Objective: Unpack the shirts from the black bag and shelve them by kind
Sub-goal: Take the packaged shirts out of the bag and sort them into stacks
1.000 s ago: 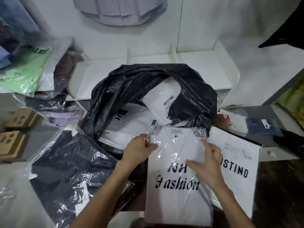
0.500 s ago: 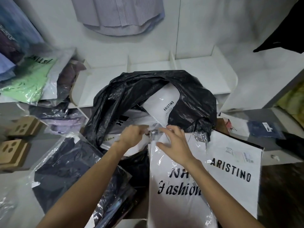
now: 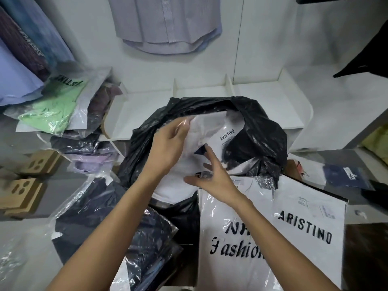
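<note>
— Hands have moved up into the black bag [image 3: 258, 141] since half a second ago?
— Yes; our left hand [image 3: 168, 148] now pinches a wrapped white shirt [image 3: 201, 131] inside it, our right hand [image 3: 214, 179] open just below.

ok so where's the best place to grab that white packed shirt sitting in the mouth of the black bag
Probably by its near, lower edge, coming from the front. The white packed shirt lies tilted in the open mouth of the black bag, its far end tucked under the rim. The left hand and right hand are already at that side.
</note>
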